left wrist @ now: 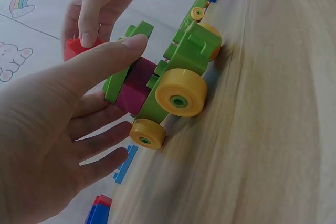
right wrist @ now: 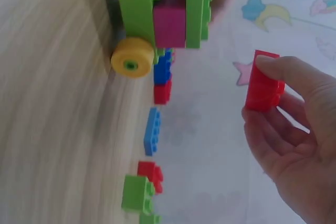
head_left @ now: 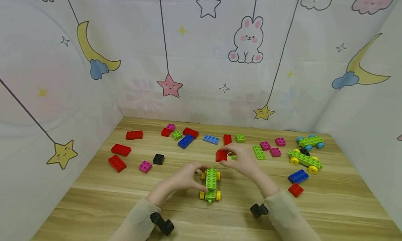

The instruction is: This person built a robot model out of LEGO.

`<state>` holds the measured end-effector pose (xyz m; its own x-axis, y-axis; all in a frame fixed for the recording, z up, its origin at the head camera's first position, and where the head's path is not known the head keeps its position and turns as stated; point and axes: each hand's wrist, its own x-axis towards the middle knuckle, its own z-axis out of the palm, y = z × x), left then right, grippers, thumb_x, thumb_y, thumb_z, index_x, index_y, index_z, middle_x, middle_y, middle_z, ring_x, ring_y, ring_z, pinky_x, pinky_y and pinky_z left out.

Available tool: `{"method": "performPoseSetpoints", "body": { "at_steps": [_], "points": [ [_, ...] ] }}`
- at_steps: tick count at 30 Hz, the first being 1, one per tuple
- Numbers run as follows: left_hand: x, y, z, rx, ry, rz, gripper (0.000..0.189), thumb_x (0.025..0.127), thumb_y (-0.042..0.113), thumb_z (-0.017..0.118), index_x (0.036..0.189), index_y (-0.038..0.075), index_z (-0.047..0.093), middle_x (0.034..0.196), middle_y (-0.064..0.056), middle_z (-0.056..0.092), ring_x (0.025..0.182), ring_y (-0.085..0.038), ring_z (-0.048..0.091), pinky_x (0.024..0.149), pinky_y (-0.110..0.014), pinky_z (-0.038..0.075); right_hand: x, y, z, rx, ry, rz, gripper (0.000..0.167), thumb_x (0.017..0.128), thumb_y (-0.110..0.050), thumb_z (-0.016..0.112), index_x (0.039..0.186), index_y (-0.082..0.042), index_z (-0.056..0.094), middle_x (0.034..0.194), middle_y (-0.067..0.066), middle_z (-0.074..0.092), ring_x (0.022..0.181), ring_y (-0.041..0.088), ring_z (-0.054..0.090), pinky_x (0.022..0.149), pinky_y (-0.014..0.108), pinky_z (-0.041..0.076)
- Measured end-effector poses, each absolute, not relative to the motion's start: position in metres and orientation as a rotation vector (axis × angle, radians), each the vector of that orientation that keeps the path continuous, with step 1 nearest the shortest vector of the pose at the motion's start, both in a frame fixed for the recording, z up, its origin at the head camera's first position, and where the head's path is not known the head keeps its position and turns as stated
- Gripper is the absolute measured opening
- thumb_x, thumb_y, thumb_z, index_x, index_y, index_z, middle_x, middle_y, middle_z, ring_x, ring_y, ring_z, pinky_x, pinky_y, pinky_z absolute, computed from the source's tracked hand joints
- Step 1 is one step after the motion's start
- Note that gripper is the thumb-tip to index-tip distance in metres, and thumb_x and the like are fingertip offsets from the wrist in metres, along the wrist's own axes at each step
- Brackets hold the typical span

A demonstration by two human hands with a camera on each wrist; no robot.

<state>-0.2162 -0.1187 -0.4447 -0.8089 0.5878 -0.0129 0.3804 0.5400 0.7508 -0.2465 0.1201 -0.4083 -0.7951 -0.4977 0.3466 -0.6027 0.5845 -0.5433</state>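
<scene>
A toy car (head_left: 211,180) with a green base and yellow wheels stands on the table in front of me. On its base sits a magenta brick (left wrist: 137,83), topped by a long green plate (right wrist: 194,11). My left hand (head_left: 187,176) holds the car from its left side, the thumb near the close end and the fingertips toward the far end. A red brick (right wrist: 262,85) is pinched between the thumb and fingers of my right hand (head_left: 241,161), raised beyond the car and a little to its right.
Loose bricks lie around: red ones (head_left: 121,150) at left, a black brick (head_left: 158,159), a magenta brick (head_left: 145,166), and blue ones (head_left: 186,141) at the back. Two more green car bases (head_left: 306,159) stand at right, near a blue brick (head_left: 298,176). Printed curtains enclose the table.
</scene>
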Motion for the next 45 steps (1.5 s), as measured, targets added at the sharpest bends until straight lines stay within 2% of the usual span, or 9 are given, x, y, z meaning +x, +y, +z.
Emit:
{"method": "performPoseSetpoints", "body": {
  "at_steps": [6,11,20,30,39,45],
  "points": [
    [-0.217,-0.119,-0.445,0.796,2.508,1.136,0.074,0.074,0.031,0.086,0.136,0.007,0.054,0.13,-0.009,0.061,0.119,-0.026,0.056,0.102,-0.048,0.046,-0.24,0.11,-0.413,0.976,-2.673,1.115,0.034,0.082,-0.014,0.079,0.114,-0.005,0.07,0.102,0.005,0.07,0.093,0.019,0.065,0.081,0.034,0.057],
    [-0.217,-0.119,-0.445,0.785,2.513,1.127,0.077,0.074,0.031,0.086,0.137,0.003,0.053,0.13,-0.012,0.061,0.119,-0.028,0.056,0.102,-0.049,0.047,-0.235,0.106,-0.416,0.996,-2.698,1.147,0.035,0.082,-0.017,0.079,0.114,-0.005,0.07,0.106,0.005,0.07,0.095,0.02,0.065,0.082,0.038,0.058],
    [-0.217,-0.119,-0.445,0.791,2.517,1.135,0.076,0.074,0.032,0.086,0.136,0.003,0.054,0.13,-0.012,0.062,0.12,-0.028,0.056,0.102,-0.049,0.046,-0.23,0.102,-0.419,0.999,-2.758,1.188,0.032,0.082,-0.016,0.079,0.111,-0.007,0.071,0.108,0.005,0.069,0.098,0.019,0.063,0.083,0.028,0.055],
    [-0.216,-0.119,-0.445,0.812,2.512,1.144,0.075,0.074,0.031,0.086,0.135,0.002,0.054,0.134,-0.012,0.06,0.124,-0.03,0.054,0.106,-0.051,0.043,-0.228,0.101,-0.422,1.02,-2.793,1.213,0.032,0.081,-0.014,0.079,0.111,-0.005,0.071,0.107,0.006,0.07,0.096,0.02,0.063,0.085,0.044,0.056],
    [-0.217,-0.119,-0.446,0.831,2.509,1.146,0.076,0.074,0.031,0.086,0.136,0.003,0.053,0.136,-0.012,0.059,0.128,-0.032,0.052,0.108,-0.052,0.04,-0.229,0.101,-0.424,1.047,-2.793,1.177,0.034,0.08,-0.016,0.08,0.111,-0.005,0.071,0.106,0.006,0.07,0.095,0.018,0.064,0.082,0.03,0.056],
    [-0.218,-0.12,-0.448,0.836,2.51,1.151,0.075,0.074,0.032,0.087,0.135,0.004,0.055,0.134,-0.01,0.06,0.128,-0.03,0.053,0.108,-0.052,0.041,-0.23,0.101,-0.425,1.057,-2.803,1.156,0.034,0.08,-0.017,0.081,0.111,-0.005,0.071,0.104,0.005,0.07,0.095,0.018,0.064,0.081,0.027,0.055]
  ]
}}
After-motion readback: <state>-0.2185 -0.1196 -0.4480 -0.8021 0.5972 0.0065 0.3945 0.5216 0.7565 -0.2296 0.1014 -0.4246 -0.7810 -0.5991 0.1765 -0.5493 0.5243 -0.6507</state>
